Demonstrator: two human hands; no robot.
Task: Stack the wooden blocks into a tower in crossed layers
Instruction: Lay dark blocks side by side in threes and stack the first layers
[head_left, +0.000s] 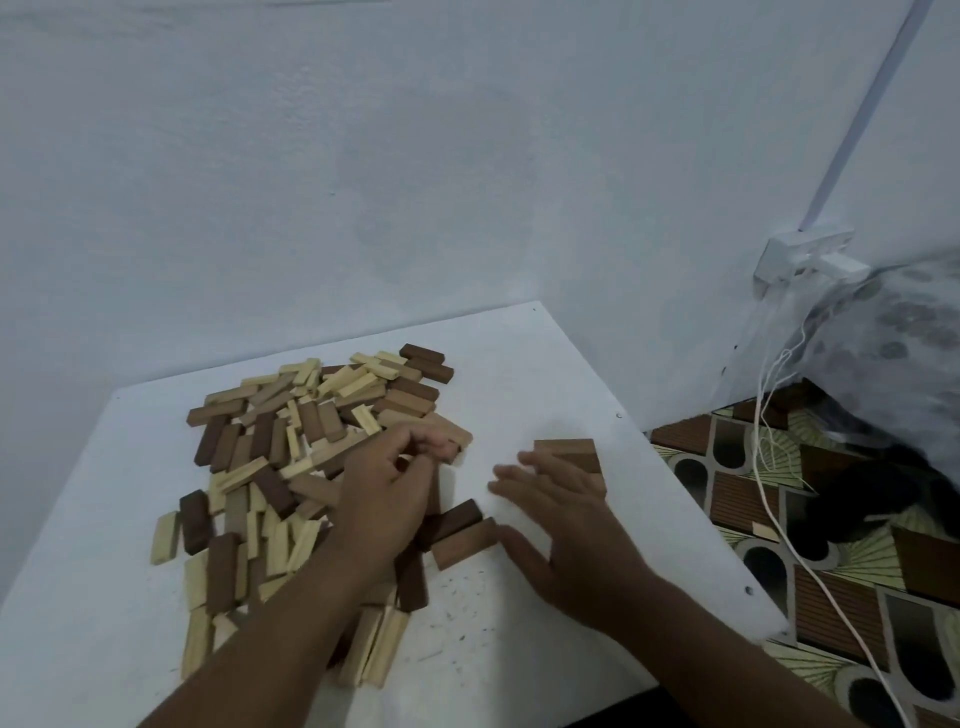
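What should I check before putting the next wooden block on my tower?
1. Started first layer of brown wooden blocks lies flat: ok.
2. Its blocks sit side by side: cannot tell, right hand covers part.
3. Left hand holds a block: cannot tell, fingers curled over the pile.
4. Loose pile of light and dark wooden blocks within reach: ok.
5. White table has bare room around the layer: ok.

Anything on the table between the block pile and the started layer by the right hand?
Nothing visible. Bare white table separates the pile from the started layer. The right hand rests open partly over that layer; the left hand reaches into the pile.
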